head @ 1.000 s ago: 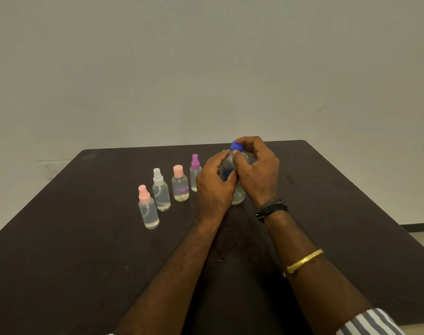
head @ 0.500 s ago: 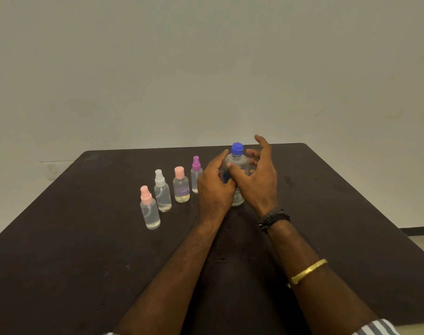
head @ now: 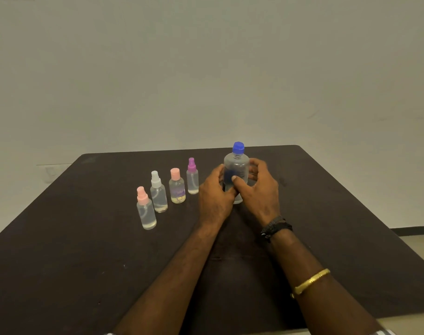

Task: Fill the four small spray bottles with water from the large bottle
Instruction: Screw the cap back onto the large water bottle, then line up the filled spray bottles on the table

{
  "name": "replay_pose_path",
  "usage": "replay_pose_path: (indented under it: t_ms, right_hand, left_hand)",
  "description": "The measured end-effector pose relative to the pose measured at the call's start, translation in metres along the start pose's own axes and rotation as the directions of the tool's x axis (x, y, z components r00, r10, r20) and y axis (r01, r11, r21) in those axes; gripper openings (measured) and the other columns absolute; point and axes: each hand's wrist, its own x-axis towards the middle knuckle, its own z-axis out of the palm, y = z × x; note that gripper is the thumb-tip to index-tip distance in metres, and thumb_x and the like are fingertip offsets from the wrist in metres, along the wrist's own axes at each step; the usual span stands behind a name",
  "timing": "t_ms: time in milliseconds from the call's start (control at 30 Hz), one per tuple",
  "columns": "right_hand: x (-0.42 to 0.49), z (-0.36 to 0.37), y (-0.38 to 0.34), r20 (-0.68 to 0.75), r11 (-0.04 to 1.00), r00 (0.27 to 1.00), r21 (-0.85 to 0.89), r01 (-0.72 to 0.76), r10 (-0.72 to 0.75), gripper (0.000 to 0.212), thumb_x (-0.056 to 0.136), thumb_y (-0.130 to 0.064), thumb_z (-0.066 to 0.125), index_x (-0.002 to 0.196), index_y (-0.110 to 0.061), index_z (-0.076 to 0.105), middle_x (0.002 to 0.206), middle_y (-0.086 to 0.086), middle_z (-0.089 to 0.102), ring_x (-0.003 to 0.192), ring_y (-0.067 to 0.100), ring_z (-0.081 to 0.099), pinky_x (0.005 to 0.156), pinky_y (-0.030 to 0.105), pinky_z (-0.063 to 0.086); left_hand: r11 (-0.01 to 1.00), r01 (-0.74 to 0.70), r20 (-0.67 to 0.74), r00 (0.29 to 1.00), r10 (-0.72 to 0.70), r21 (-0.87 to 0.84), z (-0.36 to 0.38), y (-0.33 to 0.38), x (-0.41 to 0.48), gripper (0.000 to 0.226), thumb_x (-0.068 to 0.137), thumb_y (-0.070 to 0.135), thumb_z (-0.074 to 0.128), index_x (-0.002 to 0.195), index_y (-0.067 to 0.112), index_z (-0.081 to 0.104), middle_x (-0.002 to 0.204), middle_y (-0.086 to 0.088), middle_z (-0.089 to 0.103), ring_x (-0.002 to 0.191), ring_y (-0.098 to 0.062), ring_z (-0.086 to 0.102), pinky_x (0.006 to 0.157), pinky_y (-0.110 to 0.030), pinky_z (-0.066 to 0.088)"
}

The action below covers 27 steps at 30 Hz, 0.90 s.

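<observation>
The large clear bottle (head: 236,166) stands upright on the dark table (head: 85,250) with its blue cap (head: 238,147) on. My left hand (head: 214,198) grips its lower left side. My right hand (head: 260,189) curls round its right side, with the thumb lying across the front. To the left stands a diagonal row of small bottles, each with liquid inside: a pink-topped spray bottle (head: 146,212) nearest, then a white-topped one (head: 158,195), a pink flat-capped one (head: 177,188), and a purple-topped one (head: 192,178) closest to my left hand.
The table's far edge runs just behind the large bottle, with a plain wall beyond. A strip of floor (head: 418,232) shows past the table's right edge. My right arm wears a black wristband and a gold bangle.
My right hand has left the blue cap, dropped down and curled round the bottle's body. The cap sits on the bottle. My left hand keeps its hold.
</observation>
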Motion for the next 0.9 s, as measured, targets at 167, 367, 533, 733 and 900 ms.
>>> replay_pose_path:
  t_ms: [167, 367, 533, 733, 900]
  right_hand:
    - [0.004, -0.017, 0.005, -0.052, 0.999, 0.999, -0.041, -0.01, 0.008, 0.055, 0.086, -0.024, 0.078, 0.135, -0.022, 0.053, 0.116, -0.014, 0.059, 0.104, 0.005, 0.059, 0.082, 0.011, 0.045]
    - [0.005, -0.027, 0.014, -0.078, 0.997, 0.996, -0.071, -0.041, 0.035, 0.054, 0.087, -0.025, 0.078, 0.135, -0.022, 0.053, 0.115, -0.016, 0.058, 0.102, 0.003, 0.057, 0.074, 0.006, 0.038]
    - [0.006, -0.029, 0.019, -0.076, 0.996, 0.996, -0.074, -0.051, 0.046, 0.056, 0.089, -0.027, 0.077, 0.138, -0.021, 0.052, 0.128, -0.007, 0.063, 0.108, 0.004, 0.055, 0.078, 0.008, 0.039]
    - [0.006, -0.03, 0.02, -0.072, 0.993, 0.996, -0.095, -0.068, 0.061, 0.058, 0.09, -0.029, 0.077, 0.141, -0.022, 0.05, 0.136, 0.001, 0.063, 0.11, 0.005, 0.054, 0.09, 0.024, 0.046]
    - [0.003, -0.029, 0.018, -0.125, 0.988, 0.989, -0.128, -0.091, 0.075, 0.068, 0.083, -0.035, 0.081, 0.141, -0.022, 0.048, 0.134, 0.0, 0.061, 0.111, 0.009, 0.057, 0.091, 0.029, 0.05]
  left_hand:
    - [0.999, 0.006, 0.088, 0.996, -0.001, -0.052, 0.014, 0.01, -0.001, 0.051, 0.091, 0.015, 0.074, 0.138, 0.02, 0.058, 0.12, 0.018, 0.064, 0.112, -0.004, 0.064, 0.099, -0.028, 0.056]
    - [0.998, 0.029, 0.148, 0.989, -0.021, -0.051, 0.027, 0.013, 0.0, 0.054, 0.092, 0.02, 0.073, 0.142, 0.02, 0.054, 0.135, 0.001, 0.067, 0.124, -0.013, 0.063, 0.106, -0.039, 0.054]
    - [0.999, 0.024, 0.166, 0.986, -0.016, -0.047, 0.029, 0.009, -0.002, 0.056, 0.092, 0.021, 0.074, 0.143, 0.019, 0.053, 0.136, 0.001, 0.066, 0.125, -0.013, 0.063, 0.107, -0.038, 0.053]
    - [0.998, 0.043, 0.187, 0.982, -0.035, -0.041, 0.028, 0.008, -0.002, 0.063, 0.091, 0.022, 0.076, 0.147, 0.017, 0.049, 0.142, -0.002, 0.062, 0.128, -0.013, 0.059, 0.109, -0.038, 0.051]
    - [0.992, 0.128, 0.146, 0.981, -0.128, 0.007, 0.018, 0.005, -0.004, 0.084, 0.088, 0.022, 0.08, 0.157, 0.009, 0.033, 0.159, -0.009, 0.043, 0.145, -0.022, 0.045, 0.115, -0.033, 0.044]
